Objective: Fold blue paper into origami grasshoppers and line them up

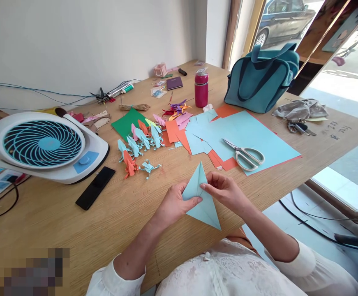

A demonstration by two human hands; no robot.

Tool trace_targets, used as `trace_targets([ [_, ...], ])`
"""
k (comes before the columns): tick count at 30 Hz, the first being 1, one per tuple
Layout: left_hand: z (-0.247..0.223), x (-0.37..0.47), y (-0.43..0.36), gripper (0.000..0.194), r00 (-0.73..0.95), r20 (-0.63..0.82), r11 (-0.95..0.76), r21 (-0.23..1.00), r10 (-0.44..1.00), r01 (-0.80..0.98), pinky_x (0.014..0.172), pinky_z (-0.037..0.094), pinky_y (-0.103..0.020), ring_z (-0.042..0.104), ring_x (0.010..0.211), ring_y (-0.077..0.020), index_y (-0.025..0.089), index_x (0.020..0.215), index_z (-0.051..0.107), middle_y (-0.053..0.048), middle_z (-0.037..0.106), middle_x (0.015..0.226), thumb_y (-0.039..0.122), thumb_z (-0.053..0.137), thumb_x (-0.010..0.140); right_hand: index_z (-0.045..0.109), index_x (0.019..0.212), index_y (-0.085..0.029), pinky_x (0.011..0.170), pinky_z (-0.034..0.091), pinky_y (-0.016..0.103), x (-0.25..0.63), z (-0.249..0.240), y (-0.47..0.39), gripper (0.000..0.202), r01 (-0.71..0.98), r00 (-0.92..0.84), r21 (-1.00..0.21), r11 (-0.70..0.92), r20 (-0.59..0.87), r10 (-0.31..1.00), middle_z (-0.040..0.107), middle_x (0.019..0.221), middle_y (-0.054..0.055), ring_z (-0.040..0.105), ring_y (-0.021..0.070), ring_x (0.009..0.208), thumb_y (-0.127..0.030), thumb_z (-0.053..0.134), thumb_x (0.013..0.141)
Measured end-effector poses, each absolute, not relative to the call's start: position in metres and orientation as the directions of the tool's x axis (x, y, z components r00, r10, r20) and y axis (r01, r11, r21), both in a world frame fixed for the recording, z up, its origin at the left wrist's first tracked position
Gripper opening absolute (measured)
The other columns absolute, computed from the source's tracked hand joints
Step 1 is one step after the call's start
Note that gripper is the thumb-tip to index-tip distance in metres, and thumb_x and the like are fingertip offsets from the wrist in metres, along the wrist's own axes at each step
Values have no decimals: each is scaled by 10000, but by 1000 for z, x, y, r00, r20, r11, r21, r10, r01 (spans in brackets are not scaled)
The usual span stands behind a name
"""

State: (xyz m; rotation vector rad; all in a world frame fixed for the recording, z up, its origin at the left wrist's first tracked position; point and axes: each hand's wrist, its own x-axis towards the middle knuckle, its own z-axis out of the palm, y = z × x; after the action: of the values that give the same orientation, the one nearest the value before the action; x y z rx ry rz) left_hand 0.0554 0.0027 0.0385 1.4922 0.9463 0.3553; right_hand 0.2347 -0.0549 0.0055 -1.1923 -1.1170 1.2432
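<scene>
A light blue folded paper [202, 205] is held over the table's front edge, one point up and another down to the right. My left hand [177, 203] grips its left side, thumb lying across the front. At its upper right edge, my right hand [223, 189] pinches the paper between thumb and fingers. Beyond my hands lie large light blue sheets [255, 129] with open-handled scissors [246, 156] on them. Small folded blue figures [142, 137] and an orange one [130, 164] stand to the left.
On the wooden table [129, 230] are a white fan [86, 162], a black phone [95, 188], a green sheet [129, 123], a magenta bottle [201, 90], a teal bag [252, 84] and keys [300, 128]. Cables hang at the right.
</scene>
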Motion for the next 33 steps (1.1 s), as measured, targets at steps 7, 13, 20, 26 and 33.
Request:
trace_targets([
  [7, 33, 53, -3, 233, 631, -387, 140, 903, 672, 405, 608, 459, -238, 615, 671, -161, 148, 911, 695, -2, 680, 769, 314, 722, 750, 543, 728, -201, 525, 320, 262, 237, 19, -41, 399, -94, 80, -996, -7, -14, 997, 483, 671, -34, 397, 109, 600, -554, 725, 776],
  [13, 30, 52, -3, 245, 636, -448, 255, 891, 629, 375, 642, 481, -257, 639, 696, -173, 150, 904, 690, -12, 693, 792, 340, 734, 755, 540, 645, -193, 503, 232, 274, 244, 36, -23, 445, -42, 120, -999, -3, -8, 993, 402, 588, -46, 308, 99, 561, -582, 717, 770],
  [20, 30, 48, 5, 236, 606, -422, 275, 905, 675, 324, 658, 501, -261, 652, 712, -168, 150, 915, 697, -17, 714, 830, 302, 754, 743, 544, 696, -198, 507, 287, 259, 244, 28, -23, 451, -7, -42, -1000, 0, 0, 999, 447, 638, -38, 363, 102, 586, -610, 716, 759],
  [26, 30, 48, 2, 264, 640, -450, 338, 892, 622, 299, 676, 530, -283, 680, 723, -189, 149, 883, 710, -33, 740, 841, 338, 793, 718, 547, 597, -189, 484, 269, 262, 247, 33, -13, 462, -5, 37, -1000, -16, -16, 999, 432, 544, -47, 342, 90, 524, -582, 751, 731],
  [33, 32, 47, 7, 416, 577, -420, 399, 901, 700, 171, 744, 545, -303, 696, 769, -193, 148, 980, 718, -59, 761, 922, 364, 859, 653, 717, 970, -200, 636, 438, 276, 261, 44, -18, 361, -19, 131, -997, 79, 76, 989, 679, 859, 40, 533, 126, 689, -534, 600, 896],
])
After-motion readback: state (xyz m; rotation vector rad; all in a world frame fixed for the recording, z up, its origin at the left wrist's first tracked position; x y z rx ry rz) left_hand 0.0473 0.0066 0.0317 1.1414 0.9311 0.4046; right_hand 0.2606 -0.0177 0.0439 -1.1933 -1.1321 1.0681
